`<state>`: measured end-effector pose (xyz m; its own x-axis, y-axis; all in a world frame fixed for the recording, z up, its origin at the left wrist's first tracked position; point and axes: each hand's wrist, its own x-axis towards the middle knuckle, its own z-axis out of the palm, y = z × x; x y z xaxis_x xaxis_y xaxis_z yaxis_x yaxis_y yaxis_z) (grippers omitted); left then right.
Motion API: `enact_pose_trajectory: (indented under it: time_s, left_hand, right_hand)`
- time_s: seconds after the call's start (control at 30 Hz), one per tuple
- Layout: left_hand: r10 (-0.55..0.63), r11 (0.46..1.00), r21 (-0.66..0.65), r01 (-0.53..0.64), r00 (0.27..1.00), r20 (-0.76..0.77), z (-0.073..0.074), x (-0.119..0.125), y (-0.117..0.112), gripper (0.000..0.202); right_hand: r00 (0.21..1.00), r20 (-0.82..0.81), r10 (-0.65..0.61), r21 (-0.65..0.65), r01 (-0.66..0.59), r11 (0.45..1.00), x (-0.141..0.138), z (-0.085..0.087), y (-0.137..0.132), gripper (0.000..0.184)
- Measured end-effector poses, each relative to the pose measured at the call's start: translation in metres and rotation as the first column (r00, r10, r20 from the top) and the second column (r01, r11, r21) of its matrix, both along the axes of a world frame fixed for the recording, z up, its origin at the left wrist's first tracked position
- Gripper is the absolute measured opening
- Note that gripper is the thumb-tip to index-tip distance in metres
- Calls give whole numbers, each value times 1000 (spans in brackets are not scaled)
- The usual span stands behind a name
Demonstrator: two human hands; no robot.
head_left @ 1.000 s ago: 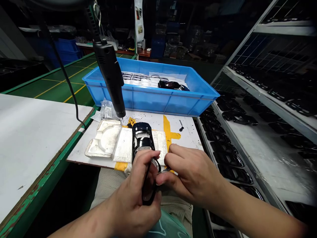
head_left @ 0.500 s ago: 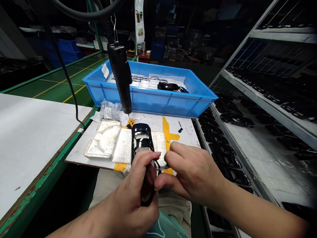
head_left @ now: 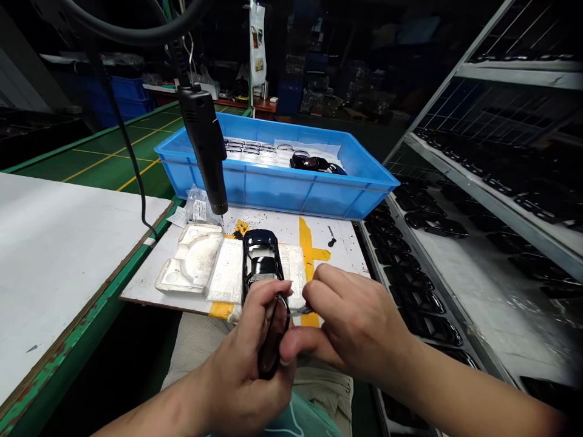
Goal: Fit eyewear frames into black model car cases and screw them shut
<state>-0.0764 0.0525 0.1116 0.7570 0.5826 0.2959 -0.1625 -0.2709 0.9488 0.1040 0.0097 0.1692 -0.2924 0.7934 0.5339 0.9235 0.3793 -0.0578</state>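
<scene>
board [head_left: 344, 258] bright | background dark | car body [head_left: 262, 255] glinting | edges stretched

An assembly workshop: a power screwdriver [head_left: 204, 145] hangs over the table [head_left: 344, 255] near its far left corner, a blue bin [head_left: 282, 188] of small parts [head_left: 250, 149] stands at the far edge, and along the right edge a metal rack [head_left: 523, 74] carries rows of black model-car shells [head_left: 428, 323]
</scene>
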Motion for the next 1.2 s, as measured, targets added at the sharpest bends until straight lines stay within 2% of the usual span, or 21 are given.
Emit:
enact_pose_trajectory:
  time_s: [0.1, 0.2, 0.3, 0.37, 0.43, 0.5, 0.6, 0.77, 0.9, 1.07, 1.2]
  left_hand:
    - [-5, 989, -149, 3, 1000, -16, 5, 5, -5, 67]
    - [-9, 974, -228, -6, 998, -65, 10, 7, -6, 68]
    - [-66, 974, -219, 51, 996, -60, 12, 5, -4, 83]
    - [-81, 984, -166, 69, 994, -70, 10, 3, -1, 84]
    - [-54, 991, -127, 44, 995, -84, 7, 1, 1, 77]
    - [-31, 987, -159, 21, 998, -61, 4, 1, 3, 75]
    - [-43, 970, -240, 35, 999, -25, 2, 2, 3, 86]
    - [-107, 974, -214, 75, 984, -142, 6, 1, 1, 104]
    - [-170, 939, -320, 122, 977, -126, 6, 0, 1, 109]
    - [-90, 922, -382, 55, 993, -75, 0, 1, 4, 103]
    - [-85, 925, -376, 57, 995, -56, -1, 3, 4, 99]
  right_hand:
    - [997, -69, -48, -138, 38, 990, 0, 0, 1, 65]
    - [987, -144, -78, -329, 26, 944, 0, 0, 2, 54]
    - [977, -191, -99, -426, 9, 905, 1, 0, 2, 43]
    - [973, -209, -95, -454, -10, 891, 2, -2, 1, 42]
    - [973, -216, -85, -437, -19, 899, 3, -5, 0, 53]
    - [976, -203, -76, -389, -10, 921, 4, -8, -1, 70]
    - [986, -149, -67, -337, 13, 941, 4, -9, -2, 89]
    - [992, -56, -111, -386, 81, 919, 3, -4, -1, 89]
    - [989, -35, -142, -398, 116, 910, 4, -3, -2, 82]
    - [991, -6, -130, -380, 118, 917, 3, -3, -1, 79]
    - [992, -9, -125, -351, 114, 929, 4, -1, 0, 82]
